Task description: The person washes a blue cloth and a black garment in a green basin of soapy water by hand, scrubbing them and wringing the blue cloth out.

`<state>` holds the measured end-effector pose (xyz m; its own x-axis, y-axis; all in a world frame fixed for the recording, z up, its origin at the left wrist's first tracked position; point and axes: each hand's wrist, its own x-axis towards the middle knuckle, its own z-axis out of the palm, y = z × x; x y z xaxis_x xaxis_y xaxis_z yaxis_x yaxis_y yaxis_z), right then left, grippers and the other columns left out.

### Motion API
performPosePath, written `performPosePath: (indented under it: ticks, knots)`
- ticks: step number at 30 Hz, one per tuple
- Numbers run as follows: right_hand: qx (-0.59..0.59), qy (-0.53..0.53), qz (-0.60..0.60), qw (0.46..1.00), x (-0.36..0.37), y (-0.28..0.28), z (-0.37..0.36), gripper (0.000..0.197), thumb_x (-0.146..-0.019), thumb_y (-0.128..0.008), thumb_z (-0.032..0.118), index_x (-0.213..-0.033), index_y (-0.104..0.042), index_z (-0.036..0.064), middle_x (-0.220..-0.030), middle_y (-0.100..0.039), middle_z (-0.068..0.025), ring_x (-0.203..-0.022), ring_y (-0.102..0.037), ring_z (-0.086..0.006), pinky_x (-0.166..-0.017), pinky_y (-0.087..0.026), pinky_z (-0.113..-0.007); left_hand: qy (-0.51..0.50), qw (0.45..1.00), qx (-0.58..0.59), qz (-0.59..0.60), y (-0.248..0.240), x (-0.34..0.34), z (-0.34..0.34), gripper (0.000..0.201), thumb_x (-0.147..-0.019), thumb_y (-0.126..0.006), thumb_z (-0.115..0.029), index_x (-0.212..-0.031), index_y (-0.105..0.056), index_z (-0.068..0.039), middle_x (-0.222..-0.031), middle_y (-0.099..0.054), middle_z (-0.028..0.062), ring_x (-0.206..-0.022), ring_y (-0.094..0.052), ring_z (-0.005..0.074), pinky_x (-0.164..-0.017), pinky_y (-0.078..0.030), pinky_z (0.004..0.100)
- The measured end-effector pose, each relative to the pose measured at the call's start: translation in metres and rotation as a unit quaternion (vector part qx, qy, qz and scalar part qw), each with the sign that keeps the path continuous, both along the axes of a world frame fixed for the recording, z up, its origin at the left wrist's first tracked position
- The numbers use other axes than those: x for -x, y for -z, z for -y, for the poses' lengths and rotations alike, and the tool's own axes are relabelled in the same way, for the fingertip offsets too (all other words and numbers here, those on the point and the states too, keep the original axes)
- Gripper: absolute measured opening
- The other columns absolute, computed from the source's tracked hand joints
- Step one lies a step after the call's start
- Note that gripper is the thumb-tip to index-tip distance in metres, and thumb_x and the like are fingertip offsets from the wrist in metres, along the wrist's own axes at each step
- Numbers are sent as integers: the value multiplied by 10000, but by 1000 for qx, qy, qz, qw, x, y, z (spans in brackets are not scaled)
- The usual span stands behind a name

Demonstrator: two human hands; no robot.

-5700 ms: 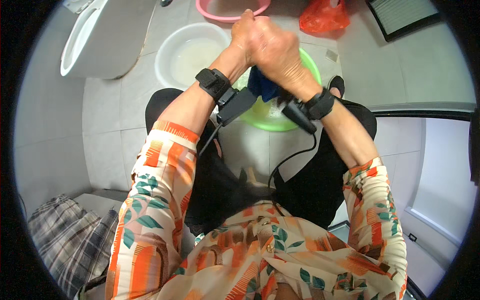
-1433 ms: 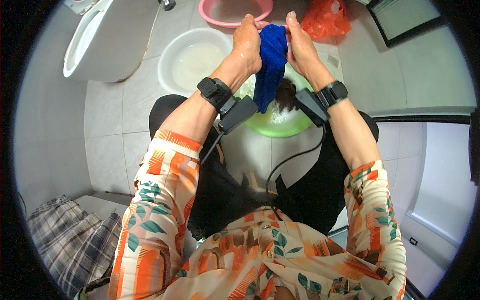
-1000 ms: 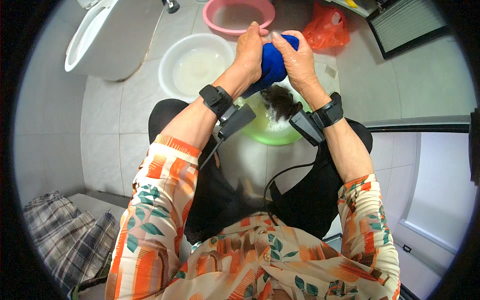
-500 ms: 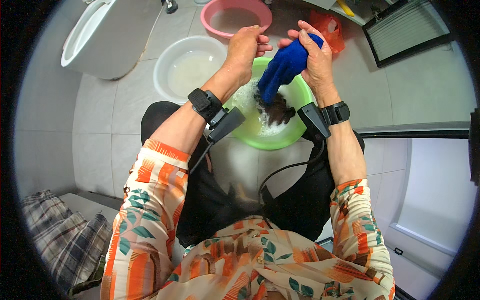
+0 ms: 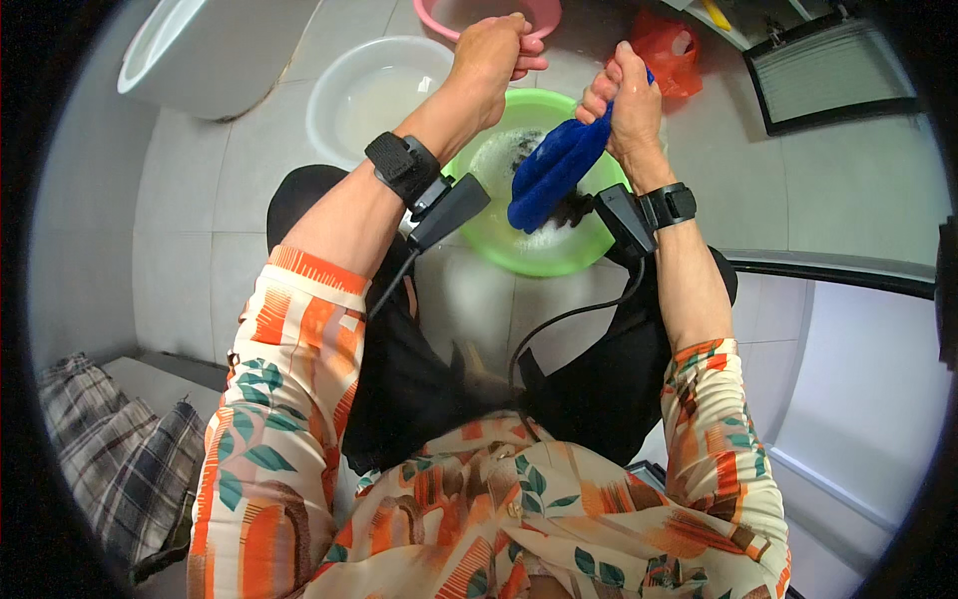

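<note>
My right hand [image 5: 629,110] is closed round the upper end of a wet royal-blue cloth [image 5: 554,170], and the rest hangs down over the green basin [image 5: 614,240]. Soapy, foamy water fills that basin, with a dark brown or black cloth [image 5: 574,210] lying in it, partly hidden behind the blue one. My left hand [image 5: 489,65] is raised over the basin's far left side, away from the cloth. Its fingers are loosely bent with small gaps between them; nothing shows in them, though the palm is turned out of sight.
A white basin [image 5: 324,105] of cloudy water stands left of the green one. Beyond it is a pink basin [image 5: 549,15]. A red plastic bag [image 5: 667,65] lies at the far right, near a dark-framed panel [image 5: 833,75]. Black wrist straps carry cabled devices. Plaid cloth [image 5: 130,459] lies lower left.
My right hand has tightened from a loose, open-palmed hold into a fist round the blue cloth. The cloth hangs lower and fuller. The view has shifted, so the basins appear higher.
</note>
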<state>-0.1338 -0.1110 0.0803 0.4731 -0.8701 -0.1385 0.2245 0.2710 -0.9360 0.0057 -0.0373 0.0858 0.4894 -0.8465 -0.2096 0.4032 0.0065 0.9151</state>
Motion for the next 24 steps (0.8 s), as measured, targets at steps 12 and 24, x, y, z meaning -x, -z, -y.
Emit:
performPosePath:
  ticks: [12,24]
  knots:
    - [-6,-10,-58,998,-4,24,3,268,-826,-464,258,-622,-368,115,-499,-344,-2,-387,-337,-127,-364,-307,-300,-10,999,11,-49,30,-2,10,151,-884,-480,-176,-907,-554,-47,-748,-564,40,-632,-535,139,-581,-453,259]
    - [60,-47,18,997,8,16,8,399,-913,-461,440,-752,-460,75,-811,-595,-92,-687,-545,-172,-656,-482,-304,82,995,-53,29,7,0,-2,297,-929,-418,-305,-997,-572,-61,-850,-617,36,-786,-586,142,-732,-414,266]
